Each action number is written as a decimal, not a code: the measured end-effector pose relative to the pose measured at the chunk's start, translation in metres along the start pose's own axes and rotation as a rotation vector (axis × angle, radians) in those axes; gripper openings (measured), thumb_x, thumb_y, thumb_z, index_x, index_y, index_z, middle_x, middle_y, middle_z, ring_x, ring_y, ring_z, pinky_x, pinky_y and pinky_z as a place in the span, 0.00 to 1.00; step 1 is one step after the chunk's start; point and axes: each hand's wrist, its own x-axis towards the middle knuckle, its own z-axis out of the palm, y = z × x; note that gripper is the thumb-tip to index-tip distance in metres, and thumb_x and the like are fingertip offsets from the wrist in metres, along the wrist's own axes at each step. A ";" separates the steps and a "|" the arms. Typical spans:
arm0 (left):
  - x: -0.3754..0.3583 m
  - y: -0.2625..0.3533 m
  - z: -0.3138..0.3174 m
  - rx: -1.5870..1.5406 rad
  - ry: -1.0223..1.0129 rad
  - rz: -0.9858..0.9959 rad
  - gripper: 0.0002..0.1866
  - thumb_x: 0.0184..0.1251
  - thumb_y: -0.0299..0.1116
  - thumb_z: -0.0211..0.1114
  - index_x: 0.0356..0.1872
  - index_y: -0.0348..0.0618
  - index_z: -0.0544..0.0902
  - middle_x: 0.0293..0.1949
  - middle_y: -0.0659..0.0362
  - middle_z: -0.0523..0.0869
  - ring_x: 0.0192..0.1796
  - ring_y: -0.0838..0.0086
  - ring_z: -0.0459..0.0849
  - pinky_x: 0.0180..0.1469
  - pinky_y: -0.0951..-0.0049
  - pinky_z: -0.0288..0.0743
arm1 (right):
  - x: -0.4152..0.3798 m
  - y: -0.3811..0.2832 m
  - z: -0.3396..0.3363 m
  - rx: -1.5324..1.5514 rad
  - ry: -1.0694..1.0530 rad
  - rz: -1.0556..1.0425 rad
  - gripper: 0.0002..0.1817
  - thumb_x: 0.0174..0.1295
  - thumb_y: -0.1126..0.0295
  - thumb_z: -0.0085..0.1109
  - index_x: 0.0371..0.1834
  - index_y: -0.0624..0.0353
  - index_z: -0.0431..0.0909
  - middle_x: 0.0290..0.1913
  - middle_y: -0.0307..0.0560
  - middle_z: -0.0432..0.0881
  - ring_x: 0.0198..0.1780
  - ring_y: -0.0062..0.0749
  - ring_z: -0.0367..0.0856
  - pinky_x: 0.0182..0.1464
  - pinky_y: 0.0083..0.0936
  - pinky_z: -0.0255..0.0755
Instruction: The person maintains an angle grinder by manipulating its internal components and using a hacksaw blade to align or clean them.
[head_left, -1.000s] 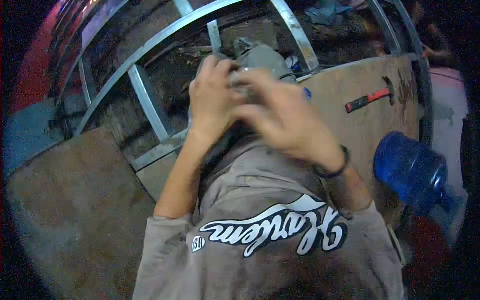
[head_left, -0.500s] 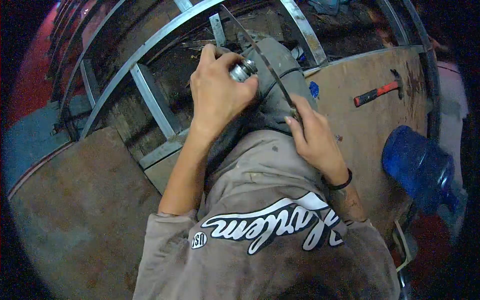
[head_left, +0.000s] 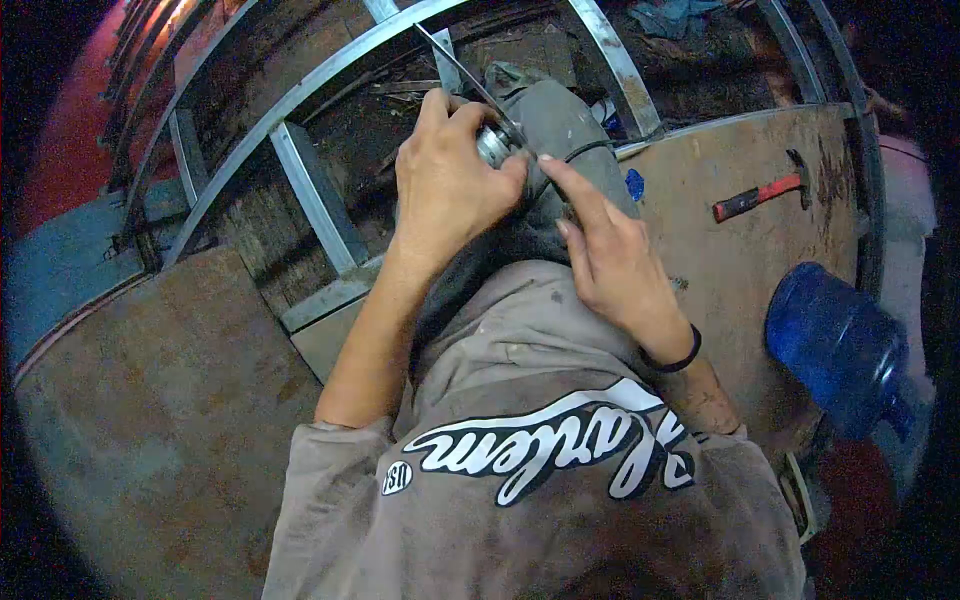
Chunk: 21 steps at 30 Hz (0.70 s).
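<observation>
1. Left hand [head_left: 455, 180] grips the metal part [head_left: 493, 146] over the trouser leg [head_left: 562, 118].
2. Right hand [head_left: 615, 260] holds the blade [head_left: 467, 76], forefinger outstretched.
3. Blade has shifted beside the part, bringing both together; contact is unclear.

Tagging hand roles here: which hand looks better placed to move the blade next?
Probably the right hand: it holds the blade by its near end, while the left hand is occupied gripping the metal piece close to the blade.
</observation>
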 end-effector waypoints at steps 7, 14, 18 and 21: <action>-0.002 -0.008 -0.006 -0.116 -0.075 0.055 0.23 0.44 0.36 0.70 0.44 0.38 0.78 0.41 0.50 0.78 0.42 0.59 0.81 0.46 0.63 0.75 | -0.001 0.004 0.002 -0.089 -0.027 0.019 0.33 0.58 0.78 0.49 0.68 0.45 0.55 0.41 0.61 0.76 0.35 0.63 0.77 0.35 0.50 0.73; -0.001 -0.060 0.005 -1.024 -0.263 -0.175 0.18 0.59 0.37 0.62 0.48 0.39 0.76 0.43 0.61 0.79 0.46 0.78 0.75 0.49 0.75 0.70 | 0.007 -0.007 -0.004 -0.068 -0.097 0.216 0.23 0.61 0.76 0.51 0.60 0.59 0.61 0.31 0.67 0.77 0.34 0.64 0.76 0.35 0.50 0.68; -0.004 -0.058 0.011 -1.115 -0.231 -0.082 0.21 0.56 0.41 0.66 0.47 0.39 0.79 0.46 0.60 0.77 0.50 0.76 0.75 0.56 0.76 0.66 | 0.004 0.003 0.002 -0.188 -0.078 0.186 0.19 0.62 0.72 0.50 0.56 0.59 0.62 0.27 0.67 0.76 0.31 0.65 0.76 0.33 0.52 0.67; -0.005 -0.054 0.005 -1.163 -0.334 0.014 0.23 0.50 0.37 0.70 0.49 0.40 0.79 0.48 0.60 0.77 0.52 0.73 0.74 0.58 0.74 0.65 | 0.002 0.012 -0.005 -0.195 -0.083 0.163 0.16 0.63 0.71 0.50 0.53 0.60 0.62 0.26 0.67 0.76 0.32 0.64 0.76 0.33 0.52 0.67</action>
